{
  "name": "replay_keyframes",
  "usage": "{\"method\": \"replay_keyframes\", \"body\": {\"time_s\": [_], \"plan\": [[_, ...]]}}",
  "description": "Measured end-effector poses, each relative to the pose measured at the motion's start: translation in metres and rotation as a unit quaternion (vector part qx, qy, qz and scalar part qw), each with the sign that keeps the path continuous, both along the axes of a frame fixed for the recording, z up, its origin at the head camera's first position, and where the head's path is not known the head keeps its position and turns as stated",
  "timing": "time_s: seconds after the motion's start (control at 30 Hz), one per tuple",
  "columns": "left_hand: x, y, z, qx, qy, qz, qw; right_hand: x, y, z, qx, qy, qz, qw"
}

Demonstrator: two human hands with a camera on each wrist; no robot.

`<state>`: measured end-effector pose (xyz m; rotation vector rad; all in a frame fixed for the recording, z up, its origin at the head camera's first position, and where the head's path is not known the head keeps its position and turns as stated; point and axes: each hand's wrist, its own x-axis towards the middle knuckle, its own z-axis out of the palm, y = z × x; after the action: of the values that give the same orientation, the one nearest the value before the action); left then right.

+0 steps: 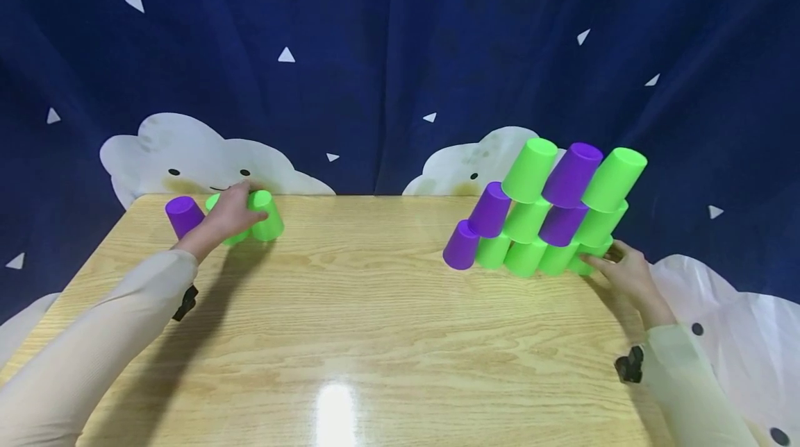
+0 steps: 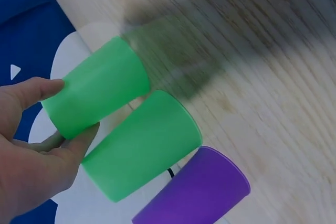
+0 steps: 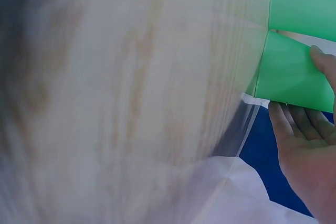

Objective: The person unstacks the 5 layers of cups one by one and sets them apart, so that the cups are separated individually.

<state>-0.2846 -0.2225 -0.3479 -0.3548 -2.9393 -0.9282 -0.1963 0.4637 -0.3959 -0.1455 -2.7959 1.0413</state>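
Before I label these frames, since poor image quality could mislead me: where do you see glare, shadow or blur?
Head view: a bright glare patch on the table, a long shadow beside the left sleeve; left wrist view: soft, dark shadow at upper right, cups fairly crisp; right wrist view: tabletop smeared, green cup and right hand clearer.
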Motion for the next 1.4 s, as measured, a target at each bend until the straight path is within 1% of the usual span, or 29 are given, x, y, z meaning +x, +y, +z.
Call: {"method": "replay_keyframes", "body": {"time_s": [0.17, 0.33, 0.53, 0.7, 0.8, 0.9, 1.03, 1.1, 1.23, 1.4], "plan": [[0.0, 0.003, 0.004, -0.013, -0.003, 0.004, 0.9999, -0.001, 0.0, -0.001, -0.007, -0.003, 0.001, 1.0], [0.0, 0.007, 0.01, -0.002, 0.007, 0.003, 1.0, -0.002, 0.0, 0.0, -0.004, -0.007, 0.003, 1.0], [-0.002, 0.012, 0.016, 0.014, 0.041, 0.003, 0.9991, -0.001, 0.0, -0.001, 0.001, -0.006, 0.005, 1.0], [-0.003, 0.029, 0.025, 0.049, 0.071, -0.002, 0.9962, 0.001, 0.001, -0.002, 0.0, -0.01, 0.004, 0.9999], [-0.005, 0.045, 0.03, 0.063, 0.082, -0.009, 0.9946, 0.001, 0.002, -0.004, -0.004, -0.009, 0.006, 0.9999], [-0.006, 0.064, 0.035, 0.077, 0.085, -0.024, 0.993, 0.001, 0.002, -0.004, -0.007, -0.006, 0.006, 0.9999], [-0.004, 0.094, 0.042, 0.105, 0.081, -0.057, 0.9896, 0.001, 0.001, -0.004, -0.004, -0.002, 0.006, 1.0], [-0.002, 0.112, 0.046, 0.116, 0.083, -0.076, 0.9869, 0.001, 0.001, -0.003, -0.003, -0.001, 0.007, 1.0], [-0.001, 0.15, 0.061, 0.133, 0.092, -0.112, 0.9805, 0.0, 0.001, -0.003, -0.004, 0.001, 0.005, 1.0], [0.001, 0.202, 0.081, 0.159, 0.107, -0.157, 0.9689, -0.001, 0.001, -0.001, 0.001, 0.005, -0.001, 1.0]]}}
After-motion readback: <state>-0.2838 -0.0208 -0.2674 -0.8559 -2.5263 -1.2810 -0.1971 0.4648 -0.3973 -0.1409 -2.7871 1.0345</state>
